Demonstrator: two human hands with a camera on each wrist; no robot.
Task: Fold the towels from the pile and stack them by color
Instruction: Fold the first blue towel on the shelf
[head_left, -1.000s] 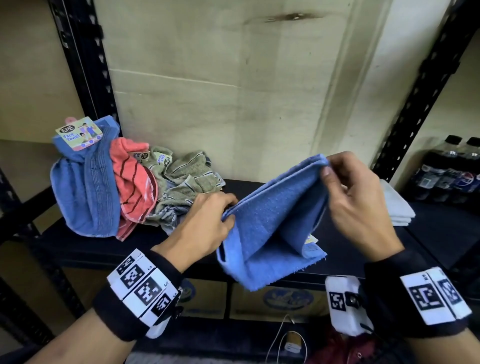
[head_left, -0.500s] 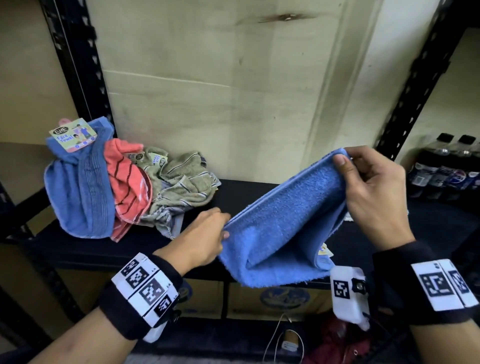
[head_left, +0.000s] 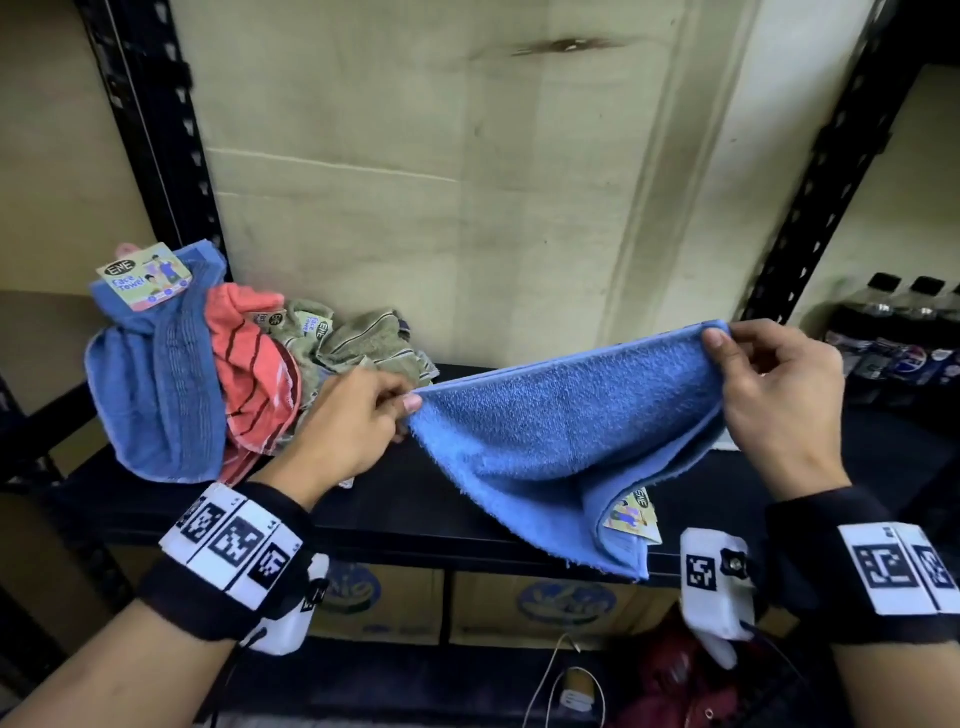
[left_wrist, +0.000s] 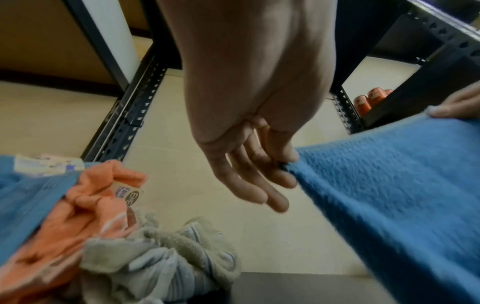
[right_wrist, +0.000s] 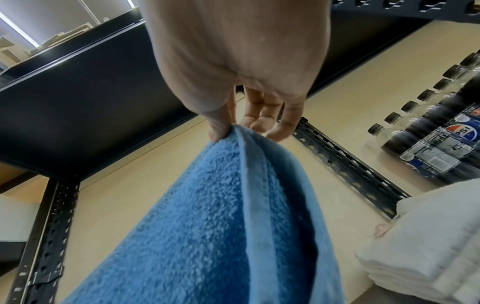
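The blue towel (head_left: 561, 436) hangs doubled in the air above the black shelf (head_left: 395, 499), stretched between both hands. The left hand (head_left: 353, 421) pinches its 9 o'clock corner between thumb and fingers (left_wrist: 283, 176); the right hand (head_left: 779, 395) pinches the 3 o'clock corner, slightly higher. The head view alone shows a paper label (head_left: 634, 514) peeking from the sagging lower fold. The pile (head_left: 218, 364) of blue, coral striped and olive towels sits on the shelf at 9 o'clock from the left hand. Only the right wrist view shows the folded white towels (right_wrist: 426, 251) stacked at 4 o'clock, with cola bottles (right_wrist: 441, 139) beyond. The left wrist view adds orange cans (left_wrist: 371, 100) on a neighbouring shelf.
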